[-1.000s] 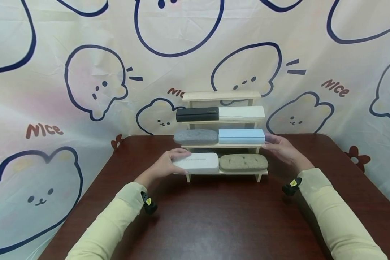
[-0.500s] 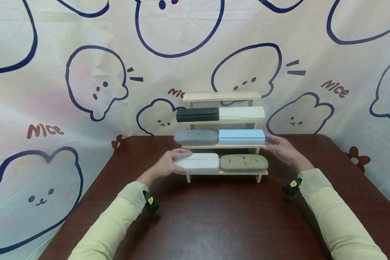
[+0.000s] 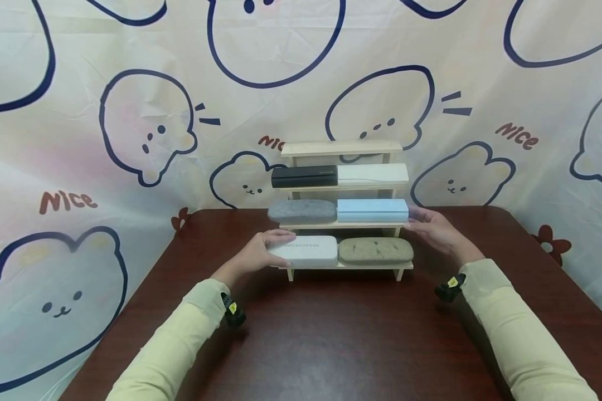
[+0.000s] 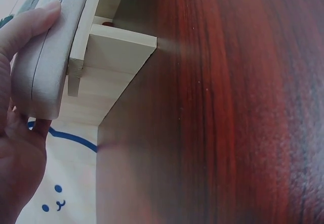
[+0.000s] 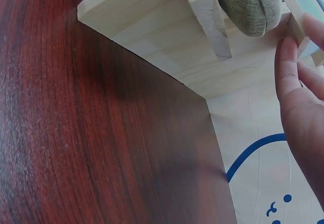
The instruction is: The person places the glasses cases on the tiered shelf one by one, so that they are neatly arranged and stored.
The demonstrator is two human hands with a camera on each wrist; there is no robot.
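Note:
A white glasses case [image 3: 311, 250] with faint lettering sits at the left of the bottom step of a wooden stand [image 3: 341, 225]. My left hand [image 3: 258, 252] holds its left end, thumb in front and fingers over the top; the left wrist view shows the same grip. Beside it lies an olive fabric glasses case [image 3: 375, 251]. One step up, my right hand [image 3: 435, 229] touches the right end of a light blue case [image 3: 373, 210] and the shelf edge, its fingers fairly straight. The hand hides that end partly. Left of the blue case is a grey felt case [image 3: 302, 211].
On the third step lie a black case [image 3: 304, 176] and a white flap case [image 3: 373, 174]. The top step [image 3: 342, 147] is bare wood. The stand stands on a dark red-brown table [image 3: 326, 334], before a printed cloth backdrop [image 3: 261, 111].
My left hand and the white glasses case have shifted very slightly to the right over the last second. The right hand stays where it was.

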